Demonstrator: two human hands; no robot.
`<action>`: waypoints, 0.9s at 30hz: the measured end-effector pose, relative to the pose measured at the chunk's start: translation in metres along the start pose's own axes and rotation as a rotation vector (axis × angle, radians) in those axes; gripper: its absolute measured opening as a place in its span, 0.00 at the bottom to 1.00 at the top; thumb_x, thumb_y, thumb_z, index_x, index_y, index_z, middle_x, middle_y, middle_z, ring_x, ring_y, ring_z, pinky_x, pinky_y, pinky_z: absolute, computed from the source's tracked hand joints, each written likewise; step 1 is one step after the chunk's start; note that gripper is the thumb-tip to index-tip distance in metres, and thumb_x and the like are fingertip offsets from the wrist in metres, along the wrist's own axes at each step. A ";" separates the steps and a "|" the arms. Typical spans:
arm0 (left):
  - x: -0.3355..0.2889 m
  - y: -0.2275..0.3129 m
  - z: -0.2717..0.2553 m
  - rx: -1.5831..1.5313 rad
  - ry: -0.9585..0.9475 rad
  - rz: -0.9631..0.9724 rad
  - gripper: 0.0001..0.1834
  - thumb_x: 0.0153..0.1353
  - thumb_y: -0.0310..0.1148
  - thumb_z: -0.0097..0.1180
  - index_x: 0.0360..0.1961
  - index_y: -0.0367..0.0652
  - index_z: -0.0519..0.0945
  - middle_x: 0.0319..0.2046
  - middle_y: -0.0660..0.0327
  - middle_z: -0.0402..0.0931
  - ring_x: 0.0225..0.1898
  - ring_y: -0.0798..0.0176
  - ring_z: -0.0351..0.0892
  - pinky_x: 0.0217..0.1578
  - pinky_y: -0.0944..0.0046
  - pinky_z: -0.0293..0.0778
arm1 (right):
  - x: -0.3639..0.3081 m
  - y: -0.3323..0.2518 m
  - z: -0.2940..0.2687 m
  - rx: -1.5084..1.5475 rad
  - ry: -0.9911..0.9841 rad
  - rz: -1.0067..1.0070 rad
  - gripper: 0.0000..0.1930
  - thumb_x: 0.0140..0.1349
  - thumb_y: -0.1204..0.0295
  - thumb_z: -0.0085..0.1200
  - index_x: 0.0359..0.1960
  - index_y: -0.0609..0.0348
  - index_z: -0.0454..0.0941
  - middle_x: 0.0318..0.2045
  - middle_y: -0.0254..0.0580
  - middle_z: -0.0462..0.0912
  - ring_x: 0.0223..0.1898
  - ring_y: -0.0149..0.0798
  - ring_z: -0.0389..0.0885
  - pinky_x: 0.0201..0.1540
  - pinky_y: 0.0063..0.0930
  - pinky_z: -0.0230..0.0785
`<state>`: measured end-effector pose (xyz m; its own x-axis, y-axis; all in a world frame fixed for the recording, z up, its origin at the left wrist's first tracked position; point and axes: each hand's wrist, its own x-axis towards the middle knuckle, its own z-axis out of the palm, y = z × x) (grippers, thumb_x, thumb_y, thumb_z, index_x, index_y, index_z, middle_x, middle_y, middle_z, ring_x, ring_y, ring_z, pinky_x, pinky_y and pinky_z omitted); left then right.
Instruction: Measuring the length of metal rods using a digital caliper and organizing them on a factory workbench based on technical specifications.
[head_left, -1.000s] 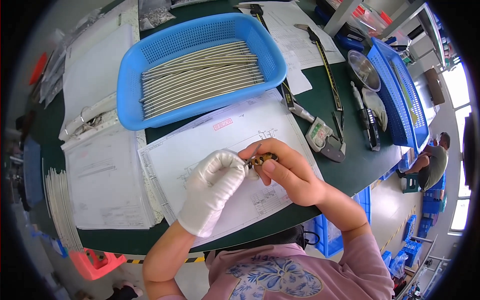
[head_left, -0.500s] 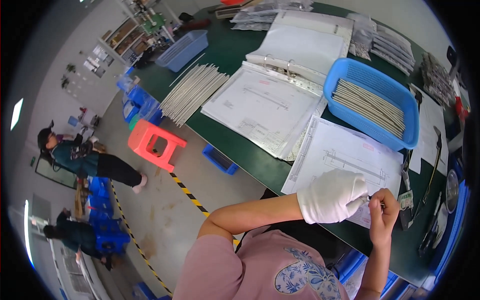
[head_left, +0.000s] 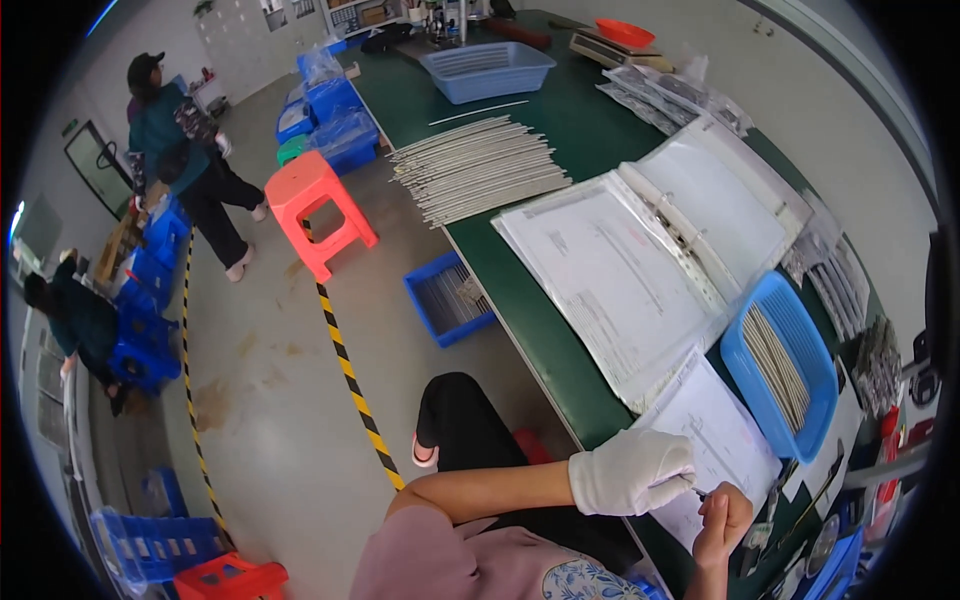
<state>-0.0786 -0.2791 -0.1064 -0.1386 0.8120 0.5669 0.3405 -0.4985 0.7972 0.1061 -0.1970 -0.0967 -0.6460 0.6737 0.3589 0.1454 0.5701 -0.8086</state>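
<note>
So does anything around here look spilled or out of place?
Brownish stains mark the grey floor between the striped lines, darker than the floor around them; I can't tell whether they're a fresh spill. On the green table, one thin rod lies apart from the pile of rods.

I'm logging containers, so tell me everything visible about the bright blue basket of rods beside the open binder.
The bright blue basket looks plastic: oblong, open-topped, with rounded corners and a rim. It stands upright on the green table, right of the open binder and next to a printed sheet; whether it touches the sheet is unclear. Slim, silvery rods lie in it, roughly lengthwise. The gloved left hand and bare right hand are both apart from it.
</note>
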 end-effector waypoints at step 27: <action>-0.119 0.008 -0.415 1.010 0.466 -0.887 0.16 0.53 0.36 0.57 0.42 0.42 0.76 0.39 0.53 0.73 0.41 0.47 0.72 0.43 0.55 0.70 | 0.120 -0.145 0.227 -0.245 -0.616 0.452 0.11 0.54 0.68 0.52 0.18 0.60 0.73 0.15 0.48 0.72 0.18 0.50 0.72 0.20 0.37 0.62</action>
<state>-0.4452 -0.5059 -0.0816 -0.8747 0.4641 0.1395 0.4595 0.7028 0.5431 -0.1629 -0.3058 -0.0423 -0.7724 0.5244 -0.3582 0.6058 0.4392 -0.6634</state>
